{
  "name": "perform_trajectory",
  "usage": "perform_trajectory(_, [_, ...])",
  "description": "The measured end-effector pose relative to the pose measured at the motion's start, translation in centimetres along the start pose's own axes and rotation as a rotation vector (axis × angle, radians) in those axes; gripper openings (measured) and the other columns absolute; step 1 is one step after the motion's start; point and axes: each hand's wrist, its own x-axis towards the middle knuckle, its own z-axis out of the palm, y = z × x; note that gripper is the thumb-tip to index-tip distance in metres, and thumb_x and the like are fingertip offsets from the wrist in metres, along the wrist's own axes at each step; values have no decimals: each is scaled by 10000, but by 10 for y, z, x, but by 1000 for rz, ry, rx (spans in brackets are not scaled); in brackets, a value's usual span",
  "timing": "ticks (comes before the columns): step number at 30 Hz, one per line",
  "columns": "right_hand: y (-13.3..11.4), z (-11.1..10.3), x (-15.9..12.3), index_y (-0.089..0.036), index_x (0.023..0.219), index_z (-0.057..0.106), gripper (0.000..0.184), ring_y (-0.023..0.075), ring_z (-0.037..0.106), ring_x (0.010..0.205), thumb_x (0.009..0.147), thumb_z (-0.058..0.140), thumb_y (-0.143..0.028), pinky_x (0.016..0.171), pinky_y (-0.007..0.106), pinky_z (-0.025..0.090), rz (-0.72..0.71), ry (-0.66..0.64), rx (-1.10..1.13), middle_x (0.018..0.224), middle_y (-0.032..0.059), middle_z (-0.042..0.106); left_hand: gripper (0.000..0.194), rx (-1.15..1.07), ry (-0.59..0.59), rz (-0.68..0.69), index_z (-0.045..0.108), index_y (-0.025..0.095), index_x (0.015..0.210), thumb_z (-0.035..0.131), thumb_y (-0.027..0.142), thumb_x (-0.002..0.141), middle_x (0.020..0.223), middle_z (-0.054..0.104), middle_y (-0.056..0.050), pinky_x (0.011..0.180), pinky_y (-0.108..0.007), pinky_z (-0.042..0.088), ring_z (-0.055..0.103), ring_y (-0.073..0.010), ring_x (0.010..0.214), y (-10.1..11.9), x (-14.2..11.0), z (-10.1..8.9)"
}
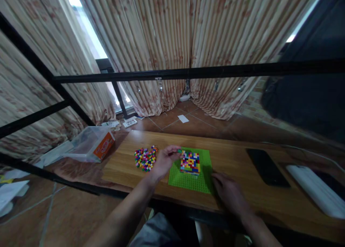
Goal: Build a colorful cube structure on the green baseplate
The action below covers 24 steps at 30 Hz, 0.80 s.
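Note:
My left hand (165, 161) pinches a small green brick (179, 151) between thumb and fingers, close to the far left corner of a multicoloured block of toy bricks (190, 164). That block sits built up on a bright green studded baseplate (178, 180), with gaps showing in its top layer. My right hand (229, 191) lies low on the table at the baseplate's right edge, its fingers curled and in shadow; whether they grip the edge I cannot tell. Left of my left hand lies a loose pile of small bricks (145, 159) in many colours.
The wooden table (229, 155) carries a black phone-like slab (267, 168) and a white object (314, 189) at the right. A clear plastic box (83, 143) with an orange label stands beyond the left end. A black metal bar (172, 74) crosses before the curtains (161, 31).

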Motion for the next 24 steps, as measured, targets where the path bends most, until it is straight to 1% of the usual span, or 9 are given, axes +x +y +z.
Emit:
perform_trajectory(4, [-19,-9,3,-221,1012,706,311,212,685,918,934,449,-378,855,364,535,20,97,207,1018,81,726,271,172,-68,11,718,165,1000,706,283,756,915,733,-40,834,-308,522,652,-161,847,2,-16,11])
perform_trajectory(6, [-36,-11,4,-213,1036,706,331,210,676,921,924,481,-429,855,360,532,70,145,340,1026,89,725,312,225,-95,21,701,175,1071,691,260,771,910,729,-33,824,-307,530,653,-159,843,1,-22,17])
perform_trajectory(8, [-57,-11,5,-214,1077,704,356,204,667,917,906,520,-467,838,346,530,108,148,469,1023,83,723,317,265,-131,29,687,187,1085,683,214,769,891,720,-22,848,-313,530,658,-157,846,0,-30,22])
perform_trajectory(12, [-91,-3,2,-234,1075,717,339,197,657,934,865,600,-472,828,323,520,107,85,661,1008,59,723,59,356,-209,42,691,204,827,670,192,773,1010,717,-29,925,-328,507,654,-170,950,2,-47,28])
perform_trajectory(13, [-97,0,0,-239,1046,728,315,196,657,925,859,613,-465,825,320,516,109,60,698,995,53,726,10,367,-222,37,680,203,776,671,208,776,1041,713,-31,916,-322,509,652,-171,956,3,-52,27])
perform_trajectory(15, [-104,4,-6,-239,971,747,274,191,656,892,848,633,-455,803,310,510,134,16,761,959,45,730,40,355,-247,3,669,201,771,684,238,773,1007,712,-34,866,-301,515,656,-163,905,2,-60,24])
perform_trajectory(18, [-109,9,-18,-226,897,753,263,180,647,832,823,665,-463,758,292,500,194,-46,823,891,36,726,197,270,-287,-94,648,196,927,714,239,746,811,695,-8,757,-266,500,638,-133,751,-3,-71,15])
perform_trajectory(20, [-111,12,-25,-213,866,751,293,166,630,741,801,681,-490,690,279,492,246,-79,862,786,25,708,275,195,-306,-154,620,191,985,720,225,731,747,675,11,697,-245,474,613,-114,685,-8,-77,10])
perform_trajectory(24, [-113,18,-28,-196,850,736,389,131,550,533,736,711,-568,550,268,464,352,-58,979,568,-17,610,245,122,-298,-203,628,177,944,711,209,716,770,684,-4,682,-236,463,614,-111,692,-15,-84,-2])
